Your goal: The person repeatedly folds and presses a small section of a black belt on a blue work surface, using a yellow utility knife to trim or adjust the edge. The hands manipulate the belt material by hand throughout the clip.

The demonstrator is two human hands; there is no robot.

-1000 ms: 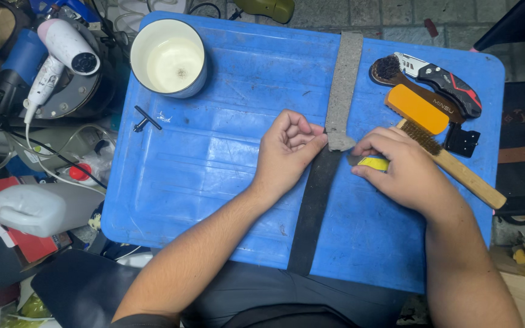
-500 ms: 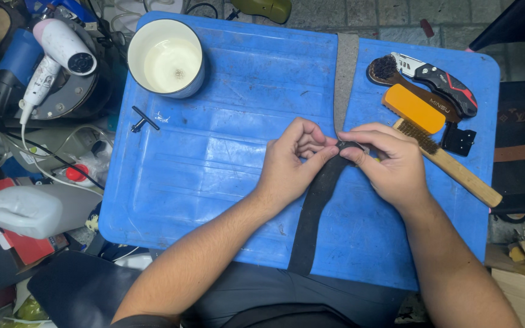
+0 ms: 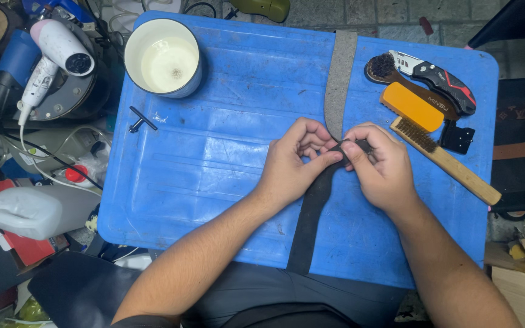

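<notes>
At frame centre, my left hand [image 3: 293, 161] and right hand [image 3: 381, 164] pinch a strap [image 3: 311, 212] lying on the blue board [image 3: 214, 164]. Upper left sits a cup [image 3: 164, 58]; right of my hands, a brush [image 3: 445, 159], orange block [image 3: 411, 106] and knife [image 3: 439, 79].

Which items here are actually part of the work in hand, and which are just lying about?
In use:
- left hand
- right hand
- strap, pinched by both where grey meets black

Lying about:
- white tub
- wooden brush
- orange block
- utility knife
- hair dryer
- white jug
</notes>
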